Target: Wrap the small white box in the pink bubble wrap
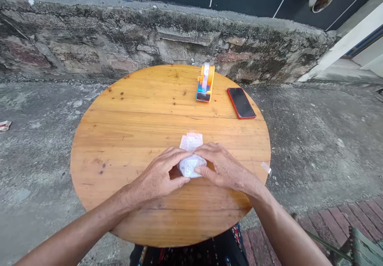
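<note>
Small white papery bundle (189, 166), held between left hand (166, 172) and right hand (220, 167), fingers of both partly curled round it; protruding far end might unfold if grip slackens.

Both hands (163, 171) (223, 167) curve inward, fingertips (186, 154) close together.
</note>
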### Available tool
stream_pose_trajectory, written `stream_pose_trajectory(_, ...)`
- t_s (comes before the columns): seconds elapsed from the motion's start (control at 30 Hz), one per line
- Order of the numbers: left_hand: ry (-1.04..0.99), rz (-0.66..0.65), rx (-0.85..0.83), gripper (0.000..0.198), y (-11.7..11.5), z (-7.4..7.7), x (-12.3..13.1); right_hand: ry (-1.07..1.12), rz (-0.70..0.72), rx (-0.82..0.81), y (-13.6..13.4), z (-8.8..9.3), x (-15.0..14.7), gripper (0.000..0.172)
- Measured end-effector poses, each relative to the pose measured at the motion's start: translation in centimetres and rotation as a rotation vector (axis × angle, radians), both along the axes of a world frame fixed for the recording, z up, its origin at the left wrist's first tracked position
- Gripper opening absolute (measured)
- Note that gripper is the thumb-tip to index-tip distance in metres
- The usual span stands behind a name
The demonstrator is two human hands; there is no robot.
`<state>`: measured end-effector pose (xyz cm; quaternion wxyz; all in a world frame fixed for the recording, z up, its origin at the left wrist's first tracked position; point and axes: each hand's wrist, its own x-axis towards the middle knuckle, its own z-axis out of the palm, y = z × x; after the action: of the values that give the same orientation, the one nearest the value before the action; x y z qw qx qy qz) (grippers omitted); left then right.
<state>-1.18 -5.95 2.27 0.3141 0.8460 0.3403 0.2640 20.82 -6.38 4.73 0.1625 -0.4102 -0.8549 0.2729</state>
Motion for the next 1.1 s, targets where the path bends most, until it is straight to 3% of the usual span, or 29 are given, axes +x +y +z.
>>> stream_pose_trajectory(0.23,-0.013,0.059,-0.250,0.049,1.0,1.1,0.3,0.005,-0.068,0.024,-1.0,-0.4,0.3,0.058)
stream_pose_trajectory(0.37,-0.027,0.068,-0.495,0.046,1.6,1.8,0.6,0.027,-0.108,0.015,-0.7,-0.7,0.3,0.056)
stream_pose_trajectory(0.57,-0.140,-0.068,-0.798,0.042,3.6,1.6,0.3,0.129,-0.120,-0.048,0.5,-0.8,-0.1,0.044)
stream_pose_trajectory(0.8,-0.035,-0.130,-0.779,0.033,6.1,2.0,0.3,0.071,-0.078,-0.046,2.6,-0.8,0.2,0.025)
stream_pose_trajectory(0.93,0.095,-0.062,-0.670,0.034,6.6,2.0,0.3,0.036,-0.081,-0.037,3.2,-0.9,0.4,0.027)
stream_pose_trajectory(1.1,0.110,0.078,-0.556,0.039,6.4,1.2,0.2,0.047,-0.153,-0.034,3.5,-1.6,0.2,0.030)
